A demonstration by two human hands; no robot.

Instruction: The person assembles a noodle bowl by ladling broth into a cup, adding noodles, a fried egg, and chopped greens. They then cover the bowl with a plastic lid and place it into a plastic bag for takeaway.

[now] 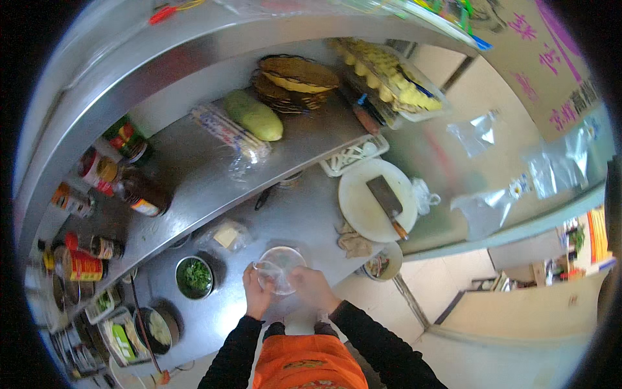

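In front of my body, at the worktop's near edge, sits a round bowl (295,257) with a pale rim. My left hand (257,293) is closed on a clear, thin plastic piece (267,273) at the bowl's left side; whether it is a bag or a cup I cannot make out. On the right side, my right hand (313,290) reaches to the bowl's edge, blurred by motion, its fingertips unclear. Behind the bowl lies a pale yellow block (226,235) in clear wrap. To the left stands a metal bowl of chopped greens (194,277).
A cleaver (387,199) lies on a round white cutting board (353,211) at right, beside a crumpled cloth (354,244). A raised metal shelf (194,175) crosses behind, bearing bottles, a green gourd (254,115) and baskets. A dark pot (170,318) stands at left.
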